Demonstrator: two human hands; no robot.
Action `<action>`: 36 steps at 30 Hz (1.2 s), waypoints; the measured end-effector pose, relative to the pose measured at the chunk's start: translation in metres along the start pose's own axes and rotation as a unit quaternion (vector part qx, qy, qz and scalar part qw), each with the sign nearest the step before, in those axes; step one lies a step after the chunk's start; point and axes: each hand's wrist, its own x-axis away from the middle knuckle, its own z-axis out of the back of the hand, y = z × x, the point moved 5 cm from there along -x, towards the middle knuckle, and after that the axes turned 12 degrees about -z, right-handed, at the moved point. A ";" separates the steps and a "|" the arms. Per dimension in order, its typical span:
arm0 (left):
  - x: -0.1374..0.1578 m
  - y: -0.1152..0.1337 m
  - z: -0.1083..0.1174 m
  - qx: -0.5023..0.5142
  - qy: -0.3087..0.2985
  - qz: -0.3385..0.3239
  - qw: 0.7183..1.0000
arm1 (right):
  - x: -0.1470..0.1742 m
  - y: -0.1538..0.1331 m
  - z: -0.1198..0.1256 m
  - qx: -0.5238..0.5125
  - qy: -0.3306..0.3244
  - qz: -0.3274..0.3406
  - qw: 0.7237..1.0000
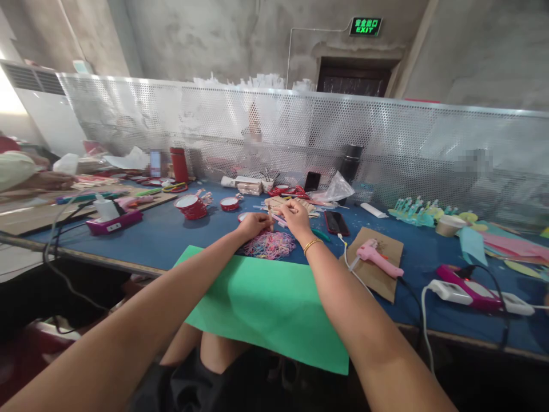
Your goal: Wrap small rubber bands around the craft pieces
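Note:
Over the middle of the blue table, my left hand [254,225] pinches a thin pale strip [271,220] that stands upright at its fingertips. My right hand [295,215], with a gold chain bracelet at the wrist, is close beside it. Its fingers are bent and pinched together, but what they hold is too small to tell. Just below both hands lies a tangled heap of multicoloured thin loops or strings [270,245]. A green sheet [266,297] spreads under my forearms, from the table edge over my lap. Flat wooden sticks [274,201] lie behind my hands.
On the right are a pink glue gun [380,258] on cardboard [393,289], a phone [337,223] and a purple power strip [476,289] with cables. To the left stand red-banded round pieces [191,209] and another power strip [114,222]. A perforated metal screen [206,126] borders the back.

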 end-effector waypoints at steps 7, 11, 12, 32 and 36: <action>0.002 0.009 0.000 -0.006 -0.010 0.006 1.000 | 0.001 -0.001 -0.002 -0.005 -0.014 -0.002 1.000; 0.002 0.008 0.000 0.007 -0.003 0.023 1.000 | 0.002 -0.002 0.001 -0.005 0.005 -0.014 1.000; 0.002 0.007 0.000 0.011 0.000 0.022 1.000 | 0.002 -0.002 0.002 -0.006 0.011 -0.014 1.000; 0.003 0.020 0.001 0.002 -0.008 0.008 1.000 | 0.000 0.000 -0.001 0.013 -0.002 -0.017 1.000; 0.003 0.023 0.003 -0.002 -0.004 0.017 1.000 | 0.000 -0.002 0.000 0.017 0.008 -0.009 1.000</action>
